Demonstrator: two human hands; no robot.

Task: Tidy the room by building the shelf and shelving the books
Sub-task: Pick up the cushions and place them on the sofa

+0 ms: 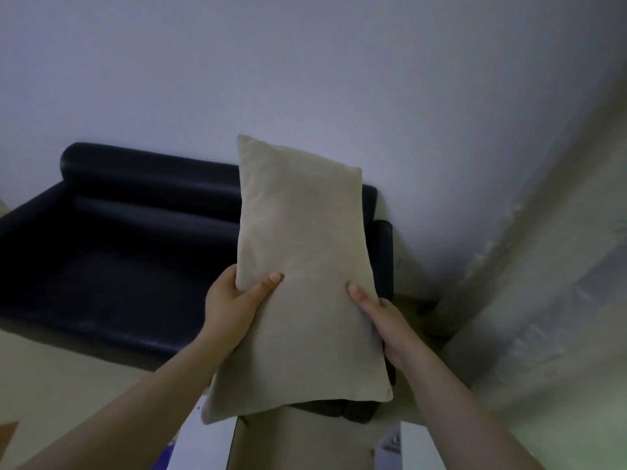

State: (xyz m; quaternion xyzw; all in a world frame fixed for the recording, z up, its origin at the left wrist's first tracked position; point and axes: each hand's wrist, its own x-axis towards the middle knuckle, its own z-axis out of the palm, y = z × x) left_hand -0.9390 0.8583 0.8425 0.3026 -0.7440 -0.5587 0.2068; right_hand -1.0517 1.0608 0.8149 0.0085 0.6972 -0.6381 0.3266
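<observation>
I hold a beige rectangular cushion (302, 266) upright in the air in front of me, over the right end of a dark blue sofa (118, 249). My left hand (234, 300) grips its left edge, thumb on the front face. My right hand (383, 317) grips its right edge, thumb likewise on the front. The remaining fingers of both hands are hidden behind the cushion. No books or shelf parts can be clearly made out.
The sofa stands against a pale wall (305, 79). A light curtain (559, 283) hangs at the right. Below the cushion lie a brown cardboard piece (298, 442), white flat panels (203, 435) and a dark object (342, 410) on the floor.
</observation>
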